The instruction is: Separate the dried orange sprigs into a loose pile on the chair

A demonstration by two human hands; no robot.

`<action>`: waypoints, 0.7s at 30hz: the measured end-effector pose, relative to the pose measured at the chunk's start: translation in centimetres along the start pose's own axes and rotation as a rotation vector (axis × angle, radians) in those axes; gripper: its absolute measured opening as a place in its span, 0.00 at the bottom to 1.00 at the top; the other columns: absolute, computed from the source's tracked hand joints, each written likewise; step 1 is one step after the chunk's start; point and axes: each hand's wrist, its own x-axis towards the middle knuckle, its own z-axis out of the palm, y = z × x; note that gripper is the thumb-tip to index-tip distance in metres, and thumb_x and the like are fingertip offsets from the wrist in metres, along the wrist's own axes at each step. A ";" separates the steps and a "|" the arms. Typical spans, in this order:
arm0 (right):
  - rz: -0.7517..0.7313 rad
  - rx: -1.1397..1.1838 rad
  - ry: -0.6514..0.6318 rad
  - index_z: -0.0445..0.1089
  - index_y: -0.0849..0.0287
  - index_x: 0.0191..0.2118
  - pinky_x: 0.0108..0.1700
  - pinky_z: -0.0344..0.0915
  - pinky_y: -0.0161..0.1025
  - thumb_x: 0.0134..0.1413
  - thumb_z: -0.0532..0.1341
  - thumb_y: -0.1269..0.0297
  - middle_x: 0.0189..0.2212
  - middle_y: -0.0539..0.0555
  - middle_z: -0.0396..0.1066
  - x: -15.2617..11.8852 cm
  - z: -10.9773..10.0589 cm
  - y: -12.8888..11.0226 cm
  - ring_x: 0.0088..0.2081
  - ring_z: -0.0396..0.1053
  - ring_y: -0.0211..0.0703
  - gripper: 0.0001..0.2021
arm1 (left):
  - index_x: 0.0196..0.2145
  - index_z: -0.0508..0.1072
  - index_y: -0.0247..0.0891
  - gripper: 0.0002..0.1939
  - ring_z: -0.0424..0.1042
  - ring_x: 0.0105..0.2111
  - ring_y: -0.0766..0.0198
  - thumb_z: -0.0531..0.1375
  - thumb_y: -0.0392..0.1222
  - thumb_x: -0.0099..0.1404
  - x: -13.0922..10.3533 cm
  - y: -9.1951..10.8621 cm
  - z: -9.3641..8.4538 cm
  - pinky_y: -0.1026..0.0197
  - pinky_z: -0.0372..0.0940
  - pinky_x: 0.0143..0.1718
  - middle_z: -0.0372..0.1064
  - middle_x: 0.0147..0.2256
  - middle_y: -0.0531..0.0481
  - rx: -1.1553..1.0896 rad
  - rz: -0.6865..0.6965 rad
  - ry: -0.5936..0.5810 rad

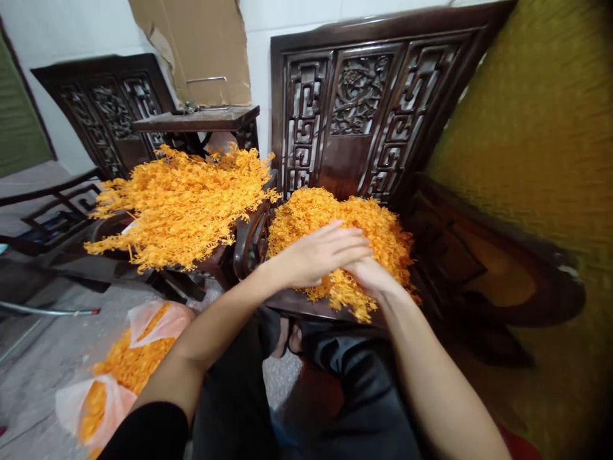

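A heap of orange, frilly artificial-looking flower sprigs (383, 220) is piled on the seat of a dark carved wooden chair (345, 160) in front of me. My left hand (323, 252) reaches across the front of the heap, its fingers stretched out flat and pointing right. Under those fingertips lies my right hand (366, 271), and the two hands overlap. The right hand's fingers are mostly hidden by the left hand and the orange sprigs. Whether either palm presses on the sprigs cannot be made out.
A second orange pile (191, 204) spreads over furniture at left. On the floor, a pale plastic bag (112, 399) holds more orange sprigs. Behind stand a small wooden side table (201, 119) and a cardboard sheet (211, 51). A yellow-green surface (536, 140) borders the right.
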 end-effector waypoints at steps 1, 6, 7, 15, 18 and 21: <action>0.001 -0.052 -0.016 0.77 0.53 0.33 0.56 0.68 0.52 0.40 0.71 0.39 0.36 0.55 0.78 -0.2 -0.1 0.3 0.46 0.73 0.53 0.23 | 0.64 0.63 0.31 0.27 0.55 0.69 0.54 0.50 0.27 0.68 0.1 0.3 0.8 0.43 0.44 0.72 0.63 0.65 0.38 0.024 0.048 -0.027; 0.169 -0.212 -0.437 0.78 0.57 0.29 0.51 0.70 0.50 0.37 0.73 0.41 0.30 0.55 0.77 -1.1 -1.4 -0.3 0.38 0.74 0.50 0.23 | 0.63 0.64 0.26 0.23 0.73 0.54 0.53 0.48 0.36 0.74 -0.4 1.0 5.0 0.47 0.61 0.61 0.74 0.52 0.34 0.138 0.000 -0.117; 0.206 -0.229 -0.551 0.78 0.59 0.29 0.50 0.70 0.49 0.39 0.73 0.42 0.30 0.55 0.77 -1.2 -1.7 -0.6 0.37 0.74 0.48 0.23 | 0.63 0.63 0.24 0.24 0.76 0.49 0.52 0.49 0.37 0.74 -0.7 0.9 5.4 0.48 0.65 0.55 0.76 0.48 0.34 0.137 -0.023 -0.137; 0.257 -0.592 -0.873 0.79 0.62 0.34 0.39 0.63 0.39 0.48 0.68 0.41 0.29 0.52 0.75 1.4 -2.5 -3.1 0.32 0.68 0.42 0.24 | 0.43 0.76 0.31 0.14 0.75 0.28 0.55 0.54 0.39 0.68 -2.2 0.9 4.1 0.57 0.62 0.30 0.76 0.31 0.38 -0.096 -0.386 -0.390; 0.173 -1.010 -0.890 0.80 0.59 0.35 0.33 0.58 0.38 0.52 0.66 0.51 0.26 0.50 0.74 2.9 -2.3 -6.0 0.28 0.65 0.41 0.15 | 0.30 0.74 0.35 0.07 0.68 0.24 0.64 0.55 0.33 0.62 -2.1 0.8 3.8 0.62 0.57 0.27 0.71 0.26 0.47 -0.580 -0.539 -0.403; -0.161 -1.378 -0.779 0.79 0.56 0.32 0.34 0.57 0.39 0.54 0.64 0.65 0.26 0.52 0.74 3.9 -1.3 -9.3 0.28 0.65 0.42 0.06 | 0.26 0.67 0.36 0.09 0.55 0.16 0.70 0.54 0.38 0.64 -2.1 0.4 3.4 0.65 0.49 0.21 0.56 0.16 0.57 -1.223 -0.738 -0.214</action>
